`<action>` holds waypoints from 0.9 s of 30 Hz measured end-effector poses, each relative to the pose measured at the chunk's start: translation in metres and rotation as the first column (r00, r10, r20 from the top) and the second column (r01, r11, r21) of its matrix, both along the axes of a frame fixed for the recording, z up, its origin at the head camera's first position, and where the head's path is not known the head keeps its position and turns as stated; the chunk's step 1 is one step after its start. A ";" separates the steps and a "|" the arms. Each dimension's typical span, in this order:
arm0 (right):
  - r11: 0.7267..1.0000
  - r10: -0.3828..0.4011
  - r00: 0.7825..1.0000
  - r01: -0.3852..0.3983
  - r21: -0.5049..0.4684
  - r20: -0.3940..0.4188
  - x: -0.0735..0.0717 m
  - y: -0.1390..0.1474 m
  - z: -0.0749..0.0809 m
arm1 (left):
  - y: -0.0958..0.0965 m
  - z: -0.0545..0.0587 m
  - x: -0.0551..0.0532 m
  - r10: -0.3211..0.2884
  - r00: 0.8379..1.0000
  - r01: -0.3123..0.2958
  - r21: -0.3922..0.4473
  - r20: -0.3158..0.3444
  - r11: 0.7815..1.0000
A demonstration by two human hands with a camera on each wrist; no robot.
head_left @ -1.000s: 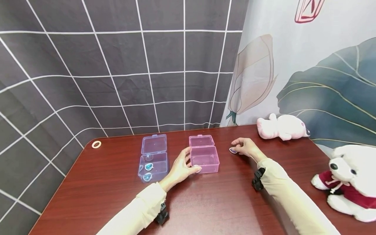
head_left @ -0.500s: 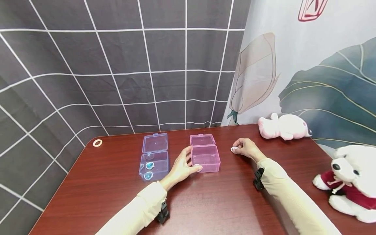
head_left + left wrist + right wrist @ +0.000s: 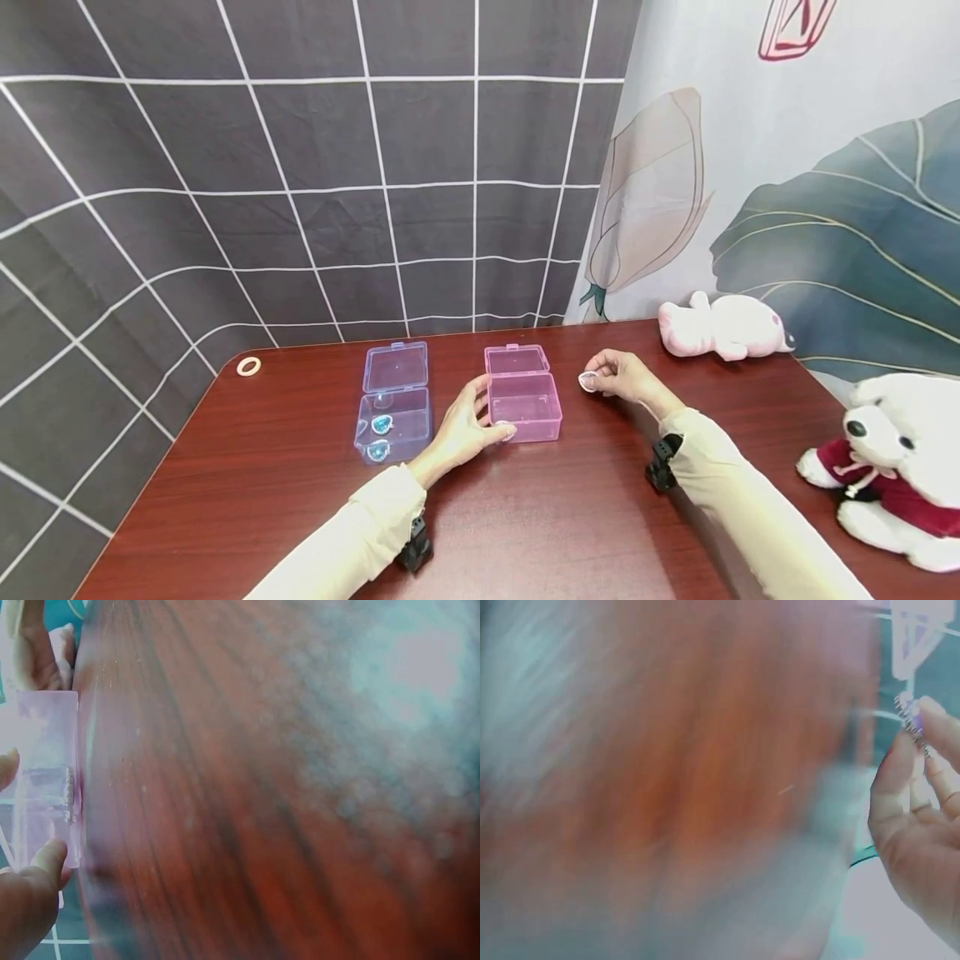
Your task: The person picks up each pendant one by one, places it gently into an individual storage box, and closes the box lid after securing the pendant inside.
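My left hand (image 3: 468,423) holds the open pink plastic box (image 3: 536,432) at its left side, thumb along the front wall and fingers by the left wall. Behind the thumb, at the box's front left corner, shows a small bead-rimmed gem (image 3: 504,431), partly hidden. To the right of the box, my right hand (image 3: 628,382) pinches a purple gem with a beaded rim (image 3: 909,714) between thumb and fingertips, just above the table. Left of my left hand stands an open blue plastic box (image 3: 405,425) with blue heart gems (image 3: 382,424) inside.
A pale ring (image 3: 248,367) lies at the table's back left corner. On the right are a pink plush toy (image 3: 723,327) and a white plush dog (image 3: 892,467) in red. A dark gridded curtain (image 3: 420,225) hangs behind the brown table (image 3: 517,533).
My right hand has picked the gem up off the table and turned it, and has shifted slightly left toward the pink box. My left hand stays on the box.
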State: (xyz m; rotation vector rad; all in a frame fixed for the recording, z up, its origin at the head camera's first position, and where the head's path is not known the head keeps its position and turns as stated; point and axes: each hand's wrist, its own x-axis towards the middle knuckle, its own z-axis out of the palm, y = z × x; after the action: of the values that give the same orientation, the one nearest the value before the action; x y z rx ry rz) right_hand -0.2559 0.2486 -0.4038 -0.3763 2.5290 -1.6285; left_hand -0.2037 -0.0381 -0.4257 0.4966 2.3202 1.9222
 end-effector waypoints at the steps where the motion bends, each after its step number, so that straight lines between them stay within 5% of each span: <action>1: 0.999 0.015 1.000 -0.014 -0.043 0.005 0.000 -0.002 0.002 | 0.000 0.000 0.000 0.000 1.000 0.000 0.001 0.001 1.000; 7: 0.975 0.116 0.993 -0.112 -0.193 0.010 0.001 -0.027 0.019 | -0.001 0.001 0.000 0.001 1.000 -0.001 0.003 0.002 1.000; 13: 0.958 0.214 0.976 -0.200 -0.203 0.046 0.007 -0.063 0.031 | 0.000 0.001 -0.001 -0.014 1.000 0.014 0.008 0.009 1.000; 27: 0.968 0.244 0.970 -0.242 0.063 -0.021 0.014 -0.107 0.024 | 0.000 0.000 0.000 -0.018 1.000 0.018 -0.008 -0.010 1.000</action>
State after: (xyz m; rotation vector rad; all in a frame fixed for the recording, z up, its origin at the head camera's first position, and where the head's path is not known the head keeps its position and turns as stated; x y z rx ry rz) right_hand -0.2424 0.1412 -0.3795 -0.6784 2.4307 -1.4631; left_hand -0.2037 -0.0381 -0.4252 0.5263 2.3200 1.9065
